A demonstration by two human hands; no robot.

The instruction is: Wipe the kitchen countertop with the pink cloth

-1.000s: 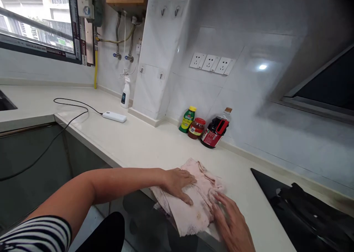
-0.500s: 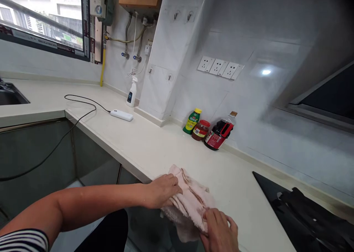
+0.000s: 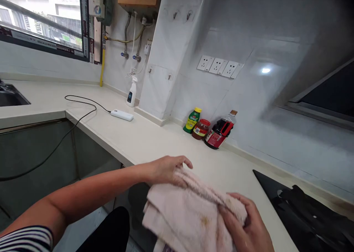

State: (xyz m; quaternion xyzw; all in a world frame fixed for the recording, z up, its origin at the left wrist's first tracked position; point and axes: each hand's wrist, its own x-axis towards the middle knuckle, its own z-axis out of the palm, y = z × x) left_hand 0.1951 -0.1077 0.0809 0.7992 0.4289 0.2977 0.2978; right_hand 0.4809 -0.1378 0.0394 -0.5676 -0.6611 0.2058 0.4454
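Observation:
A pale pink towel [image 3: 188, 211], folded and stained brown in one spot, hangs between my hands at the counter's front edge. My left hand [image 3: 168, 170] grips its upper left part, fingers partly hidden behind the cloth. At the towel's right end, my right hand [image 3: 246, 222] is closed round the fold, with the thumb on the near side. The towel's lower edge runs out of the bottom of the view.
The pale countertop [image 3: 155, 145] bears a green bottle [image 3: 193, 120], a red-lidded jar [image 3: 201, 129], a dark sauce bottle [image 3: 219, 132], a spray bottle [image 3: 132, 92] and a white device [image 3: 121, 115] with a black cable. A black cooktop [image 3: 273, 193] lies right.
The towel has been lifted off the counter edge and tilted, its broad face now toward me. My left hand has risen slightly; my right hand has moved right and up.

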